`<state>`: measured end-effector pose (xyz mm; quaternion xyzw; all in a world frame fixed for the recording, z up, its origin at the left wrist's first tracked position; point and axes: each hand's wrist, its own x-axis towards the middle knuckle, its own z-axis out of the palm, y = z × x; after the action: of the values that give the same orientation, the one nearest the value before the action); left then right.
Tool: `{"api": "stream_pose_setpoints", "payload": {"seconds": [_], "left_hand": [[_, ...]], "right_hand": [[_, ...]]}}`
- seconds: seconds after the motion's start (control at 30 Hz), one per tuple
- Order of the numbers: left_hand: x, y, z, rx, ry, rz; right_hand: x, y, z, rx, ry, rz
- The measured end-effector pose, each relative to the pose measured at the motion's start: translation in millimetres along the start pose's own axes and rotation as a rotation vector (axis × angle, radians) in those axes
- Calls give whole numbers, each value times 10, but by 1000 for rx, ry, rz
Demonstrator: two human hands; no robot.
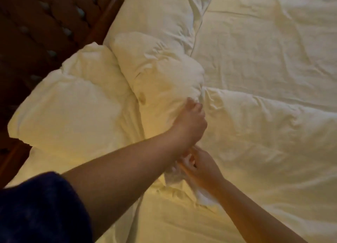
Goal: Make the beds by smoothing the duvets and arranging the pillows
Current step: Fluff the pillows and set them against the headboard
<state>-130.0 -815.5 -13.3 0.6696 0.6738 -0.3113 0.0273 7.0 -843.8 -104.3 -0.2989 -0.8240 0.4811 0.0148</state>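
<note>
Three pillows (160,75) lie crowded at the bed's head edge, not yet arranged. Left hand (191,122) clamps the middle one; right hand (202,164) pinches bunched fabric. Duvet (264,115) remains wrinkled, smoothing left.

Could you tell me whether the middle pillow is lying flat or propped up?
Propped up: the middle pillow leans on its neighbours, gripped by the left hand.

Dim, warm yellowish light falls on the duvet (255,78); the headboard (45,24) sinks into deep shadow. The whole picture is soft, blurred, and slightly bowed at the edges.
</note>
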Motion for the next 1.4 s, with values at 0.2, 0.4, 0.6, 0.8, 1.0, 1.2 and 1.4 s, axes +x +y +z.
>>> {"api": "stream_pose_setpoints", "payload": {"seconds": [0.2,0.4,0.6,0.8,1.0,1.2,1.4], "left_hand": [[-46,-999,104,101,45,-26],[-1057,-1463,409,-312,366,-659],[-2119,-1277,1295,-1253,380,-1339],[-2168,-809,1117,-1160,664,-1241],[-1222,-622,740,-723,395,-441],[-1480,-751,1264,-360,51,33],[-1844,-776,1368,-355,435,230]], "right_hand": [[645,-714,-9,446,157,13],[796,-1360,455,240,241,-237],[772,-1402,1155,-251,-31,-534],[671,-1166,991,-107,-345,-536],[357,-717,175,151,-91,-300],[-160,-12,-9,-533,-284,-145],[-432,14,135,-354,71,-437]]}}
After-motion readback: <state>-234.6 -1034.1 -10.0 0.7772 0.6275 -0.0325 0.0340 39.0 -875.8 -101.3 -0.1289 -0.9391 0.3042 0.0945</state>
